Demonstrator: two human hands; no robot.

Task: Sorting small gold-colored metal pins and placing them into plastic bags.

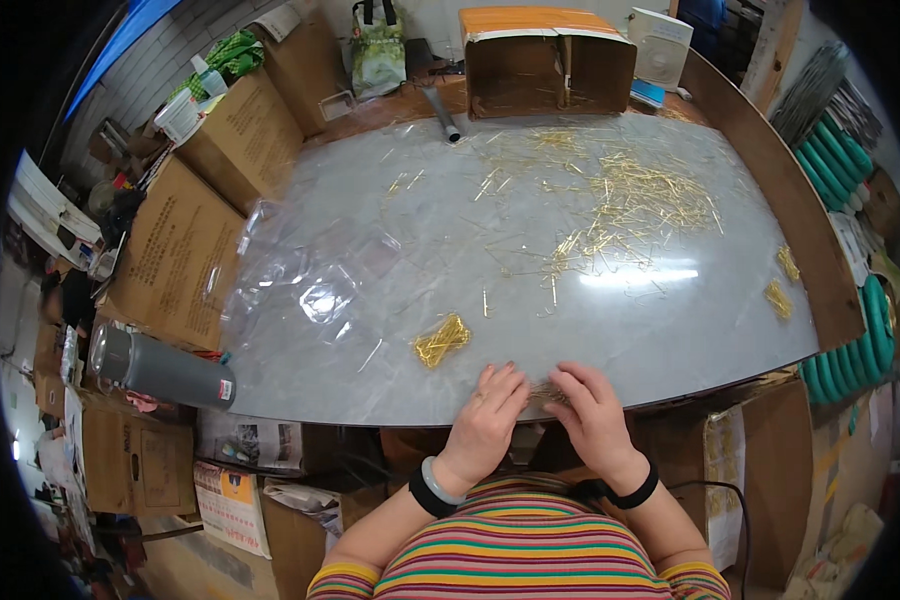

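At the front edge of the grey table, a small bunch of thin wire hooks (547,393) lies between my two hands. My right hand (592,412) curls its fingers and thumb about the right end of the bunch. From the other side, my left hand (488,415) presses against it with bent fingers close together; its thumb is mostly hidden. Just beyond the left hand lies a clear-wrapped bundle of gold hooks (442,341). A large loose heap of gold hooks (650,195) spreads over the table's far right part.
Clear plastic bags (315,290) cover the table's left side. A grey bottle (165,370) lies at the left front. Two small gold bundles (778,299) sit by the raised right border (790,200). At the back stand an open orange-topped carton (550,20) and a dark tube (442,115).
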